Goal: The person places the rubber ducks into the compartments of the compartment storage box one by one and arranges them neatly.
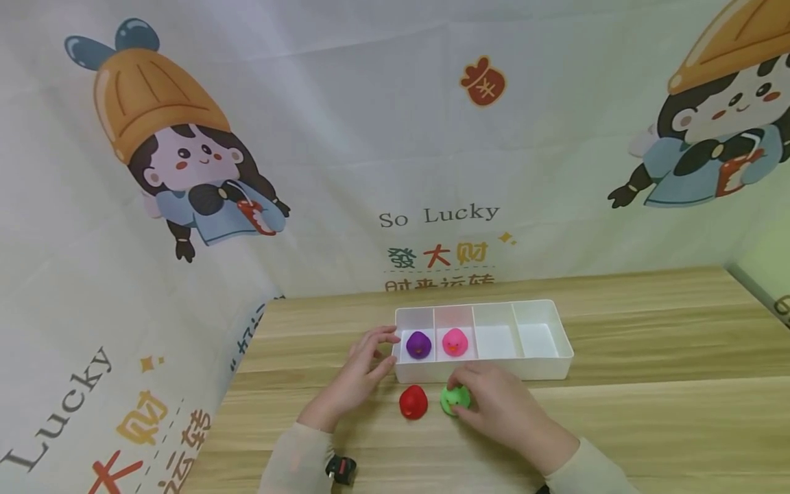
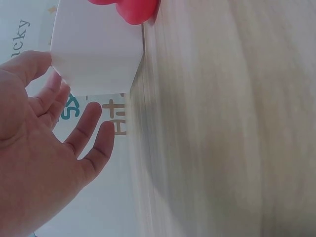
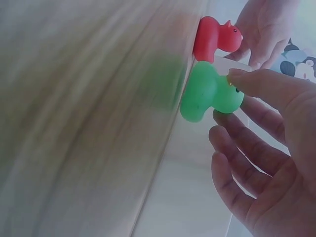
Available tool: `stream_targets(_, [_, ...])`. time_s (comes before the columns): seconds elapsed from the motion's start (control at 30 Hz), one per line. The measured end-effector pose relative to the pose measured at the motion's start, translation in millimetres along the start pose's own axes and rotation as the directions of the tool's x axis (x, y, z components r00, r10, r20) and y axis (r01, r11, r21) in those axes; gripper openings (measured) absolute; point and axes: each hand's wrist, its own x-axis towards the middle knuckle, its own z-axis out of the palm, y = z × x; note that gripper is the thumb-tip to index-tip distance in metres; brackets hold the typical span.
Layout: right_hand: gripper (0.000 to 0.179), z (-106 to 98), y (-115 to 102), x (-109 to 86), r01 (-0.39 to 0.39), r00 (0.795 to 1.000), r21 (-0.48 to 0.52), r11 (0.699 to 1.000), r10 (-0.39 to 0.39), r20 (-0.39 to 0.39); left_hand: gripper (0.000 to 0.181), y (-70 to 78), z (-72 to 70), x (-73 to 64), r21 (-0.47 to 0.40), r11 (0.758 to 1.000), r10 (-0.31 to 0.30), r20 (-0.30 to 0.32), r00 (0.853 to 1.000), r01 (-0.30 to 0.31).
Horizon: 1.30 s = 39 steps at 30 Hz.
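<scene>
My right hand pinches a green rubber duck by its head, thumb on one side and fingertips on the other. The duck is at the tabletop in front of a white tray. Just left of it a red rubber duck sits on the table. My left hand is at the tray's left end, its thumb and fingertips right at the wall, the other fingers loosely spread. Inside the tray, a purple duck occupies the leftmost compartment and a pink duck the one beside it.
Thin dividers split the tray into several compartments; the two right ones show bare white bottoms. Behind the wooden table hangs a printed cloth. A small black device is by the left sleeve.
</scene>
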Motion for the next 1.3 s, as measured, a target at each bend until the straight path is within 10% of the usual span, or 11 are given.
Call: stream_targets(1.3, [0.03, -31, 6, -7.9, -0.017, 0.997, 0.027, 0.999, 0.019, -0.073, 0.031, 0.2, 2.3, 1.1, 0.001, 0.999, 0.032, -0.007, 0.999, -0.032])
